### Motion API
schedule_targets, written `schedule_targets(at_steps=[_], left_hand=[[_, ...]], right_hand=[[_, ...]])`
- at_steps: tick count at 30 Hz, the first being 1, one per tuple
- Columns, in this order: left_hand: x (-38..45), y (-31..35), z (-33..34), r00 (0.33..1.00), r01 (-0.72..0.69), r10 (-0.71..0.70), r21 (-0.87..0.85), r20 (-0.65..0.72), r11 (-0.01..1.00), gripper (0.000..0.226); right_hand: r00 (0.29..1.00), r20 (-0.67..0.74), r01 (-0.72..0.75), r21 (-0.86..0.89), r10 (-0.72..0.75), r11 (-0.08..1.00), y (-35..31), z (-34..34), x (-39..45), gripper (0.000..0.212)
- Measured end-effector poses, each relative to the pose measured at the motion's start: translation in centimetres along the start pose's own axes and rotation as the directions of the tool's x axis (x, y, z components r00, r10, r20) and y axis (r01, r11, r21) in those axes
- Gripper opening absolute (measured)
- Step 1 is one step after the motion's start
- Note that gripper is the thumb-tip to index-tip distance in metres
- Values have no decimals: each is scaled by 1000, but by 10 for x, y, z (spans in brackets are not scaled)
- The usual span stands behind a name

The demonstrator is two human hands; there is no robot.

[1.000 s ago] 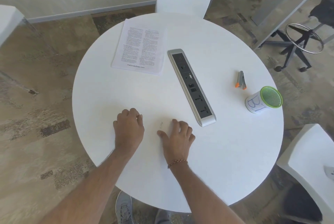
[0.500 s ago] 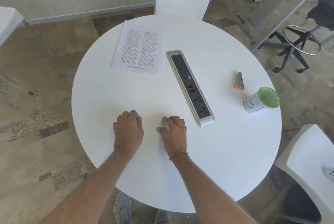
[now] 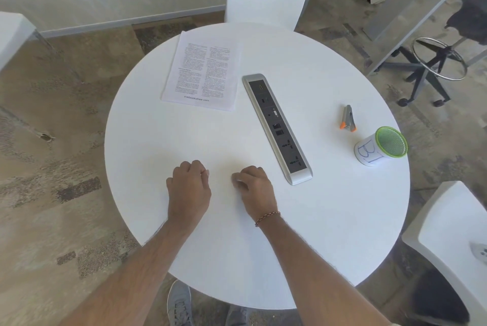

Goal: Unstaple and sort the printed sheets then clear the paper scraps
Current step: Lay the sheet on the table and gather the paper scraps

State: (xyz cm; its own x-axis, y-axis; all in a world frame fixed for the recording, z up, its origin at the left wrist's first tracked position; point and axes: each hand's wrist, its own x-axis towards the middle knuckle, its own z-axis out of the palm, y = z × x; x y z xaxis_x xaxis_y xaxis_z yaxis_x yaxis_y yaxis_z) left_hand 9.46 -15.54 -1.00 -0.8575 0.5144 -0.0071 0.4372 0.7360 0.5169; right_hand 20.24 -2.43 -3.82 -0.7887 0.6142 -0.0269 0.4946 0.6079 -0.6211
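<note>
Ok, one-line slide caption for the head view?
Both hands, left and right, curled on round white table; printed sheets, staple remover untouched.

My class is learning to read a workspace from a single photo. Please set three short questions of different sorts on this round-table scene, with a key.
1. True or false: the printed sheets lie on the far left part of the table, on the other side of the socket strip from the staple remover.
2. Multiple choice: the green-rimmed cup is A) upright beside the sheets, B) on its side near the table's right edge, C) in the right hand.
3. Fill in: both hands rest on the table with fingers ____.

Key:
1. True.
2. B.
3. Curled; the left hand and right hand sit apart, and whether they pinch any scrap cannot be told.
</note>
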Motion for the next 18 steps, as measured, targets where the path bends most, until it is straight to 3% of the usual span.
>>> schedule_targets(at_steps=[9, 18], left_hand=[[-2, -2, -2, 1000, -7, 7, 6, -1, 1000, 10], [-7, -2, -3, 1000, -6, 6, 1, -11, 1000, 9]], right_hand=[[988, -15, 151, -175, -156, 973, -1, 0, 14, 16], [972, 92, 236, -353, -217, 905, -5, 2, 14, 29]])
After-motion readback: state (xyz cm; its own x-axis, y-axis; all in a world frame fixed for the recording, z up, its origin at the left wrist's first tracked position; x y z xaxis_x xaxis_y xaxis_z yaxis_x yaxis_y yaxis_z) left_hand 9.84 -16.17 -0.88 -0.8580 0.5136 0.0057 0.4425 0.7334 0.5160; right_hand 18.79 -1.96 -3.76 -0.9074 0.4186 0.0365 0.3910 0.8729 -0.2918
